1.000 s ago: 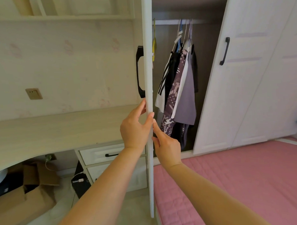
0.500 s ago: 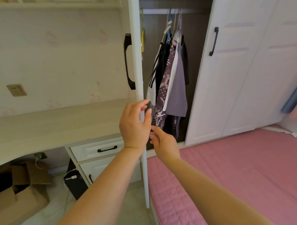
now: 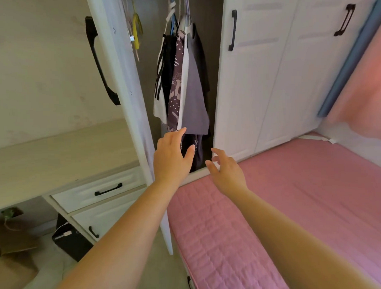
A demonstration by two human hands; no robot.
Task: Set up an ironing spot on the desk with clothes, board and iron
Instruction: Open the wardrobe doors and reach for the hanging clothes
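1. Two hands reach toward the open wardrobe: left hand (image 3: 172, 158) and right hand (image 3: 227, 171), fingers spread, holding nothing.
2. Clothes (image 3: 183, 79) hang inside, just above the left fingertips.
3. Door (image 3: 127, 81) stands open beside the bare desk (image 3: 56, 153).

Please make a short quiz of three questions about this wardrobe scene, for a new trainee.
1. True or false: the left hand grips the wardrobe door.
2. Which hanging garment is nearest the left hand's fingertips: (a) the grey top, (b) the striped one?
3. What lies under the right hand?

Key: 1. False, it is open and off the door. 2. (a). 3. The pink mattress.
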